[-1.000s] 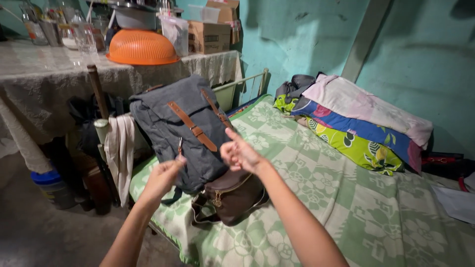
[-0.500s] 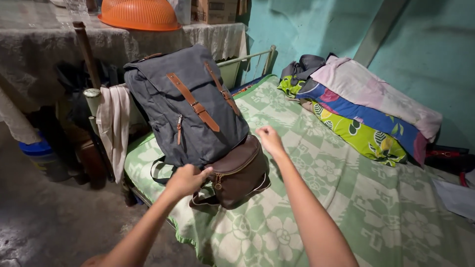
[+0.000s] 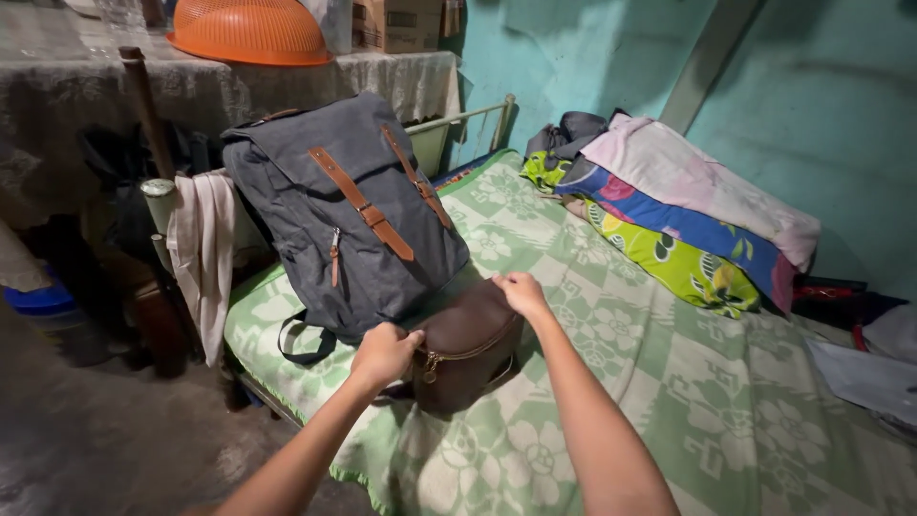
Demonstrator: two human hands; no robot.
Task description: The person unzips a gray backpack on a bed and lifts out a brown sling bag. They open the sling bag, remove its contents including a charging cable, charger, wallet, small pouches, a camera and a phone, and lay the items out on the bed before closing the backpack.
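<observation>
Both hands had come down from mid-air onto the brown pouch (image 3: 468, 349) on the green bed blanket (image 3: 669, 382). Left hand (image 3: 384, 354) was closed on its zip end at approx. 9 o'clock; right hand (image 3: 521, 293) gripped the top edge at 1 o'clock. So the pouch was now held, w/ its zipper apparently not yet opened. Behind it, at 11 o'clock, the grey backpack (image 3: 334, 210) leaned; pillows (image 3: 688, 220) lay farther, at 2 o'clock.
</observation>
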